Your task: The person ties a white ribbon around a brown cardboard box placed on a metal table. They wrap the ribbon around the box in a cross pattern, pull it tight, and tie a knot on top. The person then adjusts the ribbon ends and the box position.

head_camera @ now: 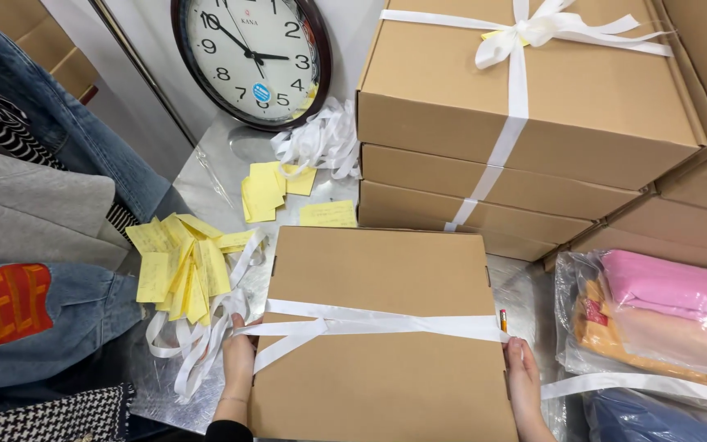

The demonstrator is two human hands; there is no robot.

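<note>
A silvery, foil-covered worktop point(206, 176) fills the middle of the view, seen from above. At the far right stands a stack of flat brown cardboard boxes point(525, 106), bound together by a white ribbon tied in a bow on top. Nearest the viewer lies a single flat brown cardboard box point(378, 327), closed, with a white ribbon point(370, 323) running across its lid from side to side, loosely crossed toward the left. The left hand point(237, 360) grips the box's left edge where the ribbon goes over it, fingers curled onto the ribbon. The right hand point(521, 372) is pressed against the box's right edge, fingers resting where the ribbon wraps over the side. To the right lie clear plastic bags of folded fabric point(656, 315) in pink, orange and blue. At the left edge hang denim and grey garments point(34, 205). A round wall clock point(251, 57) with a dark rim lies at the far end of the worktop. Left of the box, a heap of yellow sticky notes point(182, 266) rests on loose white ribbon lengths point(198, 344), with a few more yellow notes point(267, 190) farther back.
</note>
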